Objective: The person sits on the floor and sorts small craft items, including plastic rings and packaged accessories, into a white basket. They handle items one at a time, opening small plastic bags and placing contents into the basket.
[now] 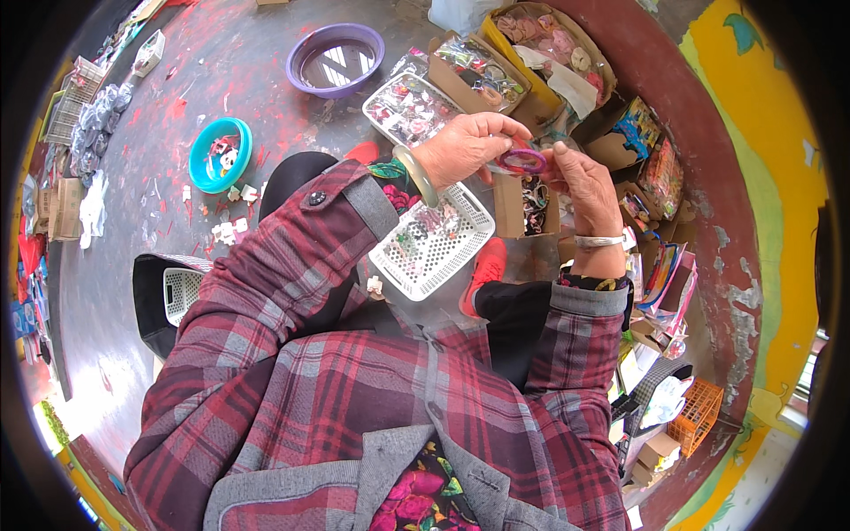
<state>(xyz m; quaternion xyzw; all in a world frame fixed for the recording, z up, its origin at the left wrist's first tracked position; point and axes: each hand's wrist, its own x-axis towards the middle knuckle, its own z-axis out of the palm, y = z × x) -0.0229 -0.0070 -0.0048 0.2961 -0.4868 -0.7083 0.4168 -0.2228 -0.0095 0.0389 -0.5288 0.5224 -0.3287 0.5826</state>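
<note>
My left hand (468, 147), with a pale bangle at the wrist, reaches in from the left and pinches a purple and pink ring-shaped item (524, 160), possibly a hair tie. From the other side, the fingers of my right hand (586, 186) grip the same ring; a silver-coloured bracelet circles that wrist. Some clear wrapping seems to be beside the ring, partly hidden by my fingers. Below my hands, a white perforated plastic basket (435, 269) rests between my feet and holds small pieces in clear bags. An open cardboard box (509, 211) of hair ties stands under the ring.
Another white basket (373, 118) of bagged pieces lies ahead. Beyond it are cardboard boxes (458, 85) of accessories. A purple basin (297, 78) and a turquoise basin (247, 154) sit on the floor to the left. More boxes and packets line the red wall (727, 219) at right.
</note>
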